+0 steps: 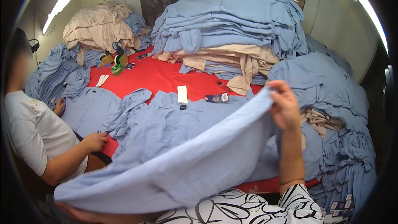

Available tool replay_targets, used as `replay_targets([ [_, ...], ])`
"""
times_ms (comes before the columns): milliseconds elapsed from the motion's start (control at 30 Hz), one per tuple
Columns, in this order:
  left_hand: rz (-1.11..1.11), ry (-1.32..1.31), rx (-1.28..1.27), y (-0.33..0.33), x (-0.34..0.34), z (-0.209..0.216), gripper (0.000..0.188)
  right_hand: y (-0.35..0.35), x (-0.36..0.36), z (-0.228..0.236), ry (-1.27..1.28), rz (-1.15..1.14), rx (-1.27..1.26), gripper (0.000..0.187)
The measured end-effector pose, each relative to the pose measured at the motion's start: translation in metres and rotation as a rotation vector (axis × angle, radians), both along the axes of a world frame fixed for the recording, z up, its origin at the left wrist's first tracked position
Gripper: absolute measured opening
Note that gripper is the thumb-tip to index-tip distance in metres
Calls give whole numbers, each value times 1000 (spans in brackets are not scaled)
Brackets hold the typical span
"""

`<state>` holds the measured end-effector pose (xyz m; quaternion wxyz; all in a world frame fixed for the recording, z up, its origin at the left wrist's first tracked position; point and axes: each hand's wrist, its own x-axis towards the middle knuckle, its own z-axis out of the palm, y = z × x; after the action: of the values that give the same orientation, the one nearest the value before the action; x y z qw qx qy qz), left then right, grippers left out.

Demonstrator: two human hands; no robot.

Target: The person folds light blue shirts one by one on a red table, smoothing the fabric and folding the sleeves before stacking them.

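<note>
Holding a blue garment [186, 166] up over the near side of the red desk [137, 76], drawn out on a slant — seemingly at the stage of spreading or turning the cloth. Pinching the high end in the right hand [284, 105]; bearing the low end with the left hand [68, 208], mostly covered, so cannot tell whether pinching or spread. Judging by the loose lower folds, probably calling for an even pull from both ends — and for keeping clear of the navy tag [217, 98] by the shirt [166, 120] beyond.
</note>
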<state>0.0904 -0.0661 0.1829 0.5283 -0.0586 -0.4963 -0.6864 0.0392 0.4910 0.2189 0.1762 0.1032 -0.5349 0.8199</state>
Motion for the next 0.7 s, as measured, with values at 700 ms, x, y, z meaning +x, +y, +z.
replay_targets([
  [700,-694,-61,-524,215,-632,223,40,219,-292,300,147,-647,66,33],
])
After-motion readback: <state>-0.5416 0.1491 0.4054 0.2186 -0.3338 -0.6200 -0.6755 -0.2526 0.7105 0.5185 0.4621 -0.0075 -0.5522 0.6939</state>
